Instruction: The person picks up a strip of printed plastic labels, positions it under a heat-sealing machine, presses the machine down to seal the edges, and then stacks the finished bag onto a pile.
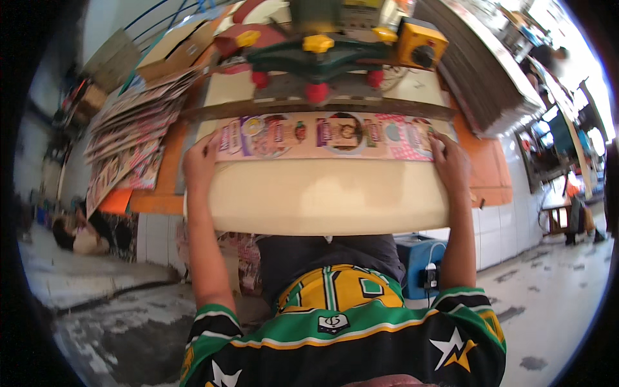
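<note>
long pink-orange printed card strip, just nearside of dark straight metal bar, on cream flat board; left hand, right hand apart, each gripping one end. best kept flat, parallel to bar.

The card strip carries small lettering too blurred to read.

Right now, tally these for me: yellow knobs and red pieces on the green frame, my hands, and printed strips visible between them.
Yellow knobs: 3
Red pieces: 3
Hands, left and right: 2
Printed strip: 1
Total: 9
</note>
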The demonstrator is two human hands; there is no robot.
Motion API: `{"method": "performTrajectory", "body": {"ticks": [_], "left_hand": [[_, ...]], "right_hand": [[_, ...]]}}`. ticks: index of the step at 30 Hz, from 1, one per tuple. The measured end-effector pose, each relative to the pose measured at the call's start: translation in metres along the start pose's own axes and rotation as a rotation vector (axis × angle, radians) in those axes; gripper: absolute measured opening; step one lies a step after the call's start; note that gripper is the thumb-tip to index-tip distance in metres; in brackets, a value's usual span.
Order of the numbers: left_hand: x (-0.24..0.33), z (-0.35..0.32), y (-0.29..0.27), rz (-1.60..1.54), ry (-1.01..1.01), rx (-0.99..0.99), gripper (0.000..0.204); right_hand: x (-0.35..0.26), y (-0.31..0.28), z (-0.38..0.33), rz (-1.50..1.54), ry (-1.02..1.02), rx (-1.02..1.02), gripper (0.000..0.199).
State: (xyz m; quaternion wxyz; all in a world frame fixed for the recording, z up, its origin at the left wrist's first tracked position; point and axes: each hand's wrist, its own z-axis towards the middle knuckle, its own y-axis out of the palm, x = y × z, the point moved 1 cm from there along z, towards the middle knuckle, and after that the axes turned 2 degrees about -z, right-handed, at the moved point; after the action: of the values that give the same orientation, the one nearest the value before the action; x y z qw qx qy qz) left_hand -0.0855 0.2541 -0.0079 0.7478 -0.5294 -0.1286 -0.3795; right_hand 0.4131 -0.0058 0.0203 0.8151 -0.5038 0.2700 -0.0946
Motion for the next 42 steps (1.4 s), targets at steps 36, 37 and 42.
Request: {"method": "performTrajectory", "body": {"ticks": [36, 37, 42], "left_hand": [[0.027, -0.048, -0.021, -0.257, -0.079, -0.088, 0.037], [0.027, -0.049, -0.022, -0.248, -0.076, -0.084, 0.037], [0.026, -0.048, -0.022, -0.223, -0.044, -0.095, 0.037]], "right_hand": [[0.011, -0.005, -0.035, 0.481, 0.155, 0.098, 0.027], [0.008, -0.008, -0.034, 0.516, 0.169, 0.081, 0.027], [0.008, -0.007, -0.035, 0.466, 0.132, 0.010, 0.026]]}}
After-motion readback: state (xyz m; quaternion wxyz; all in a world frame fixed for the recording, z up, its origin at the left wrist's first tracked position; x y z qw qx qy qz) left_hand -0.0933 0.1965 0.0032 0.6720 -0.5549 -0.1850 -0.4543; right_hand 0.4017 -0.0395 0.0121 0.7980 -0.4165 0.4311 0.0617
